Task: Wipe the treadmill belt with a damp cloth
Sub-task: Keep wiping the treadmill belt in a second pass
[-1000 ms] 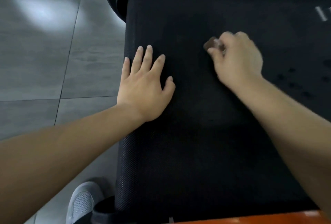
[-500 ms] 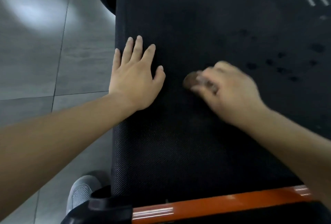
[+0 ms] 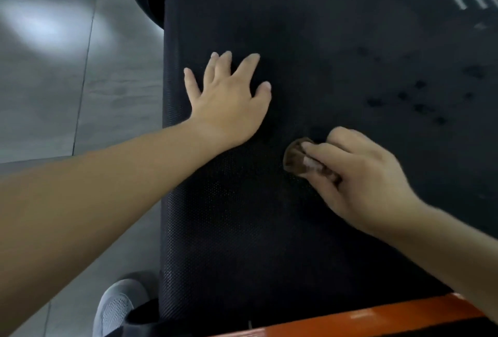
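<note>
Treadmill belt: black, textured, filled centre and right of frame. Grey tiled floor at left; grey shoe at lower left. Left hand lay flat on belt, fingers spread, holding nothing. Cloth: small brownish wad, blurred, apparently touching belt at centre. Right hand gripped it with curled fingers. Dark spots at right.

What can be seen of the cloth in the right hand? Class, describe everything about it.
The cloth is small, brown and wadded into a rounded lump with a paler, blurred patch. The right hand grips it and hides most of it. Its exposed end sticks out leftward and rests on the black textured treadmill belt. Dampness cannot be judged.
</note>
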